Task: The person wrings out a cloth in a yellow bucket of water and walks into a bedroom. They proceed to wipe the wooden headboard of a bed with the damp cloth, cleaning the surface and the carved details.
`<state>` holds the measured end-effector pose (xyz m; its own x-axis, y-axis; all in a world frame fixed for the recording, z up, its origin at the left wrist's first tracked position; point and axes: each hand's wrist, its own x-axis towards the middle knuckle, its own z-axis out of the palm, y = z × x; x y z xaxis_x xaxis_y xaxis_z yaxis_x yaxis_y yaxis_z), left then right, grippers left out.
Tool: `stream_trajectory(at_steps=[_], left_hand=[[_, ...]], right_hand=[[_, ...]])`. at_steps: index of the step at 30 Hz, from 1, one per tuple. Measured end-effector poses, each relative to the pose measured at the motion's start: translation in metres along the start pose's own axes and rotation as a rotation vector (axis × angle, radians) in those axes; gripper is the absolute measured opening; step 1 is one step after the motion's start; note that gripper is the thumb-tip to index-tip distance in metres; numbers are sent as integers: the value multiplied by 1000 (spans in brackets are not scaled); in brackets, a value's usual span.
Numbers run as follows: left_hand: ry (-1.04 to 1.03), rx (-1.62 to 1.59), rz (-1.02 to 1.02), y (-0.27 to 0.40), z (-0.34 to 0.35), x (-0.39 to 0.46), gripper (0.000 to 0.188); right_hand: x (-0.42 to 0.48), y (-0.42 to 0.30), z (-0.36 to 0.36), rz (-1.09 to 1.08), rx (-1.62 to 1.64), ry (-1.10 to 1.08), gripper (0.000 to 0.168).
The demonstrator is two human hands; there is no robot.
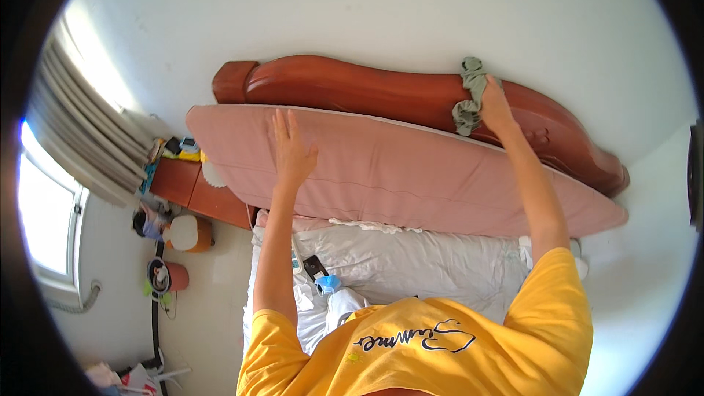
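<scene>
My right hand (498, 104) grips a crumpled grey-green cloth (470, 91), which lies against the top of a reddish-brown wooden headboard (352, 82). Part of the cloth hangs toward the headboard's front edge. Further left, my left hand (291, 148) rests with fingers spread on a long pink padded panel (385, 165) with a pale top edge. The panel leans in front of the headboard, and a narrow strip of wood shows above it. What lies behind the panel is hidden.
Below the panel spreads a bed with a rumpled white sheet (429, 264). A black phone (314, 268) and a blue face mask (329, 284) lie on it. To the left stand a wooden cabinet (220, 192), a pink bin (177, 276) and a grey curtain (93, 115). A white wall (385, 11) rises behind.
</scene>
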<state>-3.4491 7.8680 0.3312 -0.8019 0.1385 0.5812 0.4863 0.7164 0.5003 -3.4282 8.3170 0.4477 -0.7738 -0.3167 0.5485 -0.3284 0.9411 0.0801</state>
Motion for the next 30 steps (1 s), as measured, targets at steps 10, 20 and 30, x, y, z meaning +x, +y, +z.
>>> stream_trajectory(at_steps=[10,20,30], left_hand=[[-75,-266,301,165,69,40,80],[-124,-369,526,333,172,71,72],[263,19,324,345,242,104,48]], right_hand=[[-92,73,-157,584,1873,677,42],[-256,100,-227,361,1892,747,46],[-249,183,-268,819,1514,982,33]])
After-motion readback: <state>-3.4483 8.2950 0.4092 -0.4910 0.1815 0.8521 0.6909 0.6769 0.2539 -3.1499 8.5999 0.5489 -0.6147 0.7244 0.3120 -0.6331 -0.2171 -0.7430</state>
